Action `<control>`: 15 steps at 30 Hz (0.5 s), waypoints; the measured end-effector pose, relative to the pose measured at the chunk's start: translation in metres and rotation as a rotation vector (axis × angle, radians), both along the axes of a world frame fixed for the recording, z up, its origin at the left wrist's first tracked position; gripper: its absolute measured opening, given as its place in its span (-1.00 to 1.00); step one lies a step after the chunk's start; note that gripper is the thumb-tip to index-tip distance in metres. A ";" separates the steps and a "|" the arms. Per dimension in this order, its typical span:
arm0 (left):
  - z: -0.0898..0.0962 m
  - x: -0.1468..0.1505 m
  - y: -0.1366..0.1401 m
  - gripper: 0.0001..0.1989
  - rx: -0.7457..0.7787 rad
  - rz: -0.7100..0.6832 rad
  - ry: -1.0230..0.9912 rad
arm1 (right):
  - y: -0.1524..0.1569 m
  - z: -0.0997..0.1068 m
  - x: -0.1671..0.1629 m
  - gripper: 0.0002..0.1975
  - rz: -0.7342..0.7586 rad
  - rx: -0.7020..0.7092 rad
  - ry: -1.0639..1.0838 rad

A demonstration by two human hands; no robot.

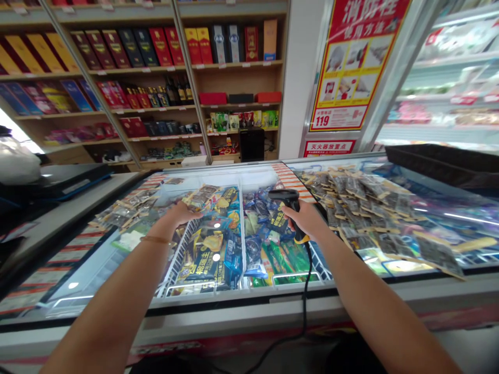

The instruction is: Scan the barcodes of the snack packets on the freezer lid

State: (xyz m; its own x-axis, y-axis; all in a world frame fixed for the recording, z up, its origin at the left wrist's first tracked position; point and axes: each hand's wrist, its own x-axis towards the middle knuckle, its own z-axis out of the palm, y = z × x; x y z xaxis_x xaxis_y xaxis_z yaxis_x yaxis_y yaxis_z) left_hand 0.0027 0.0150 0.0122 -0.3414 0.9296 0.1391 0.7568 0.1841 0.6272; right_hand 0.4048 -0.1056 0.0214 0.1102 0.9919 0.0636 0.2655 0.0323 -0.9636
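My right hand (306,219) is wrapped round the handle of a black barcode scanner (284,195), whose head points left over the freezer. A black cable (306,291) hangs from the handle's base. My left hand (180,214) is over the left part of the freezer, closed at the near edge of a flat packet (204,195) with brown edges and dark contents. How the fingers grip it is partly hidden. Left of that hand, similar packets (128,208) lie on the glass. A larger heap of such packets (351,195) covers the lid on the right.
Beneath my hands, the chest freezer (249,301) contains blue and yellow bags (212,254) and green packs (286,259) in wire baskets. A black tray (440,169) rests at the right. Shelves with boxes (136,47) stand behind. A counter with dark equipment (74,184) is left.
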 end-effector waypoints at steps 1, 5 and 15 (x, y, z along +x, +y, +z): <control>0.002 0.002 -0.006 -0.45 -0.046 -0.037 0.067 | 0.000 0.000 0.000 -0.82 0.003 0.003 0.005; 0.007 0.017 -0.030 -0.66 -0.096 -0.233 0.206 | -0.001 0.001 0.000 -0.81 -0.003 0.013 0.009; 0.009 0.121 -0.037 -0.50 0.136 -0.653 0.369 | 0.000 0.004 0.003 -0.76 -0.023 0.046 0.121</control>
